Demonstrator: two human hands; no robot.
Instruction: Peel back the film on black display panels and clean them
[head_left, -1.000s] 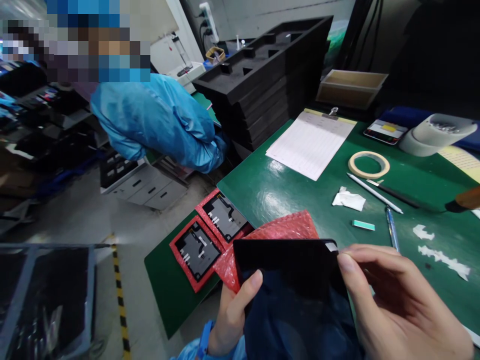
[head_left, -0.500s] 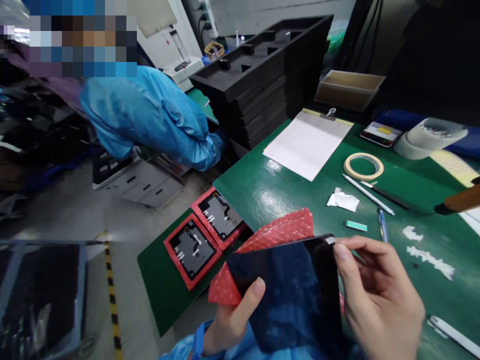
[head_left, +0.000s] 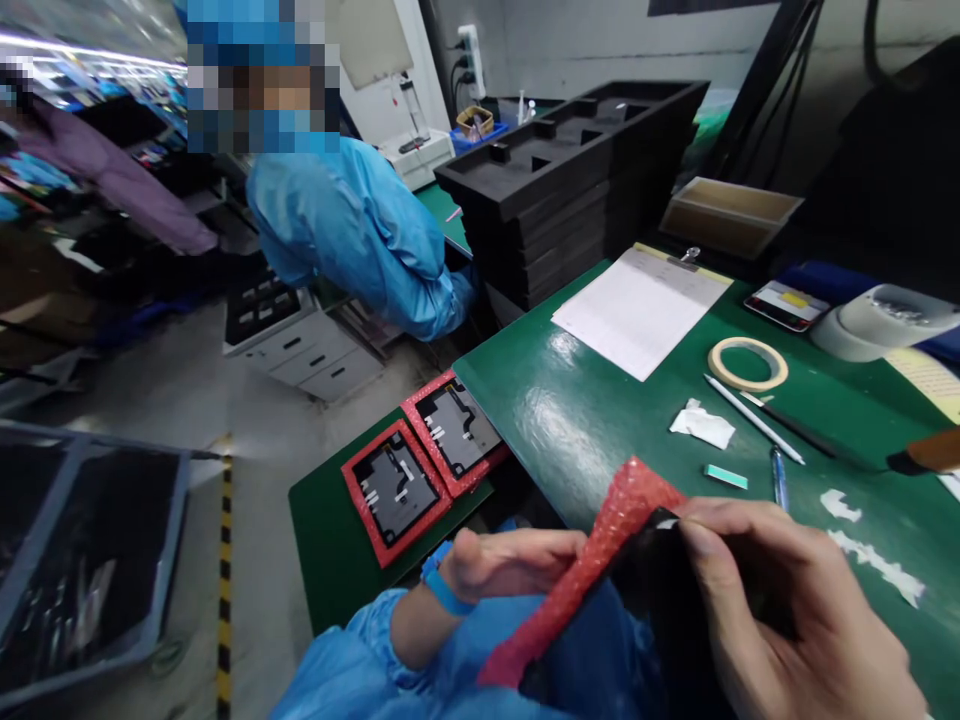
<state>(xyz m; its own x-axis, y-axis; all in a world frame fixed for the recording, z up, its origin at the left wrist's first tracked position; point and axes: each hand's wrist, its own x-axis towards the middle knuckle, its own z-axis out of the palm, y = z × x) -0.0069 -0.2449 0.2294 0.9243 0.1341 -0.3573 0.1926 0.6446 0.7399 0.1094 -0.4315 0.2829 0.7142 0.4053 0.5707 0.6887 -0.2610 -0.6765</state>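
Observation:
My right hand (head_left: pixel 802 600) pinches the corner of a dark glossy screen panel (head_left: pixel 675 600), where a small white tab shows beside my thumb. The panel is tilted steeply and much of it lies in shadow. Red bubble wrap (head_left: pixel 592 570) runs along its left side. My left hand (head_left: pixel 502 562) is stretched out flat; its fingertips reach the wrap's edge, and I cannot tell if they touch it. Two grey-backed panels, a near one (head_left: pixel 397 487) and a far one (head_left: pixel 457 425), rest on red bubble wrap on a lower green board.
The green table (head_left: pixel 525 400) bears a clipboard (head_left: pixel 641 310), a tape roll (head_left: pixel 748 364), a white pencil-like stick (head_left: pixel 754 418) and paper scraps (head_left: pixel 703 425). Black foam trays (head_left: pixel 570 190) are stacked behind. A person in blue (head_left: pixel 352 230) is at the left.
My left hand has let go of the screen panel and opened out to its left. The panel has swung from facing me to a steep tilt, with my right hand still on its corner.

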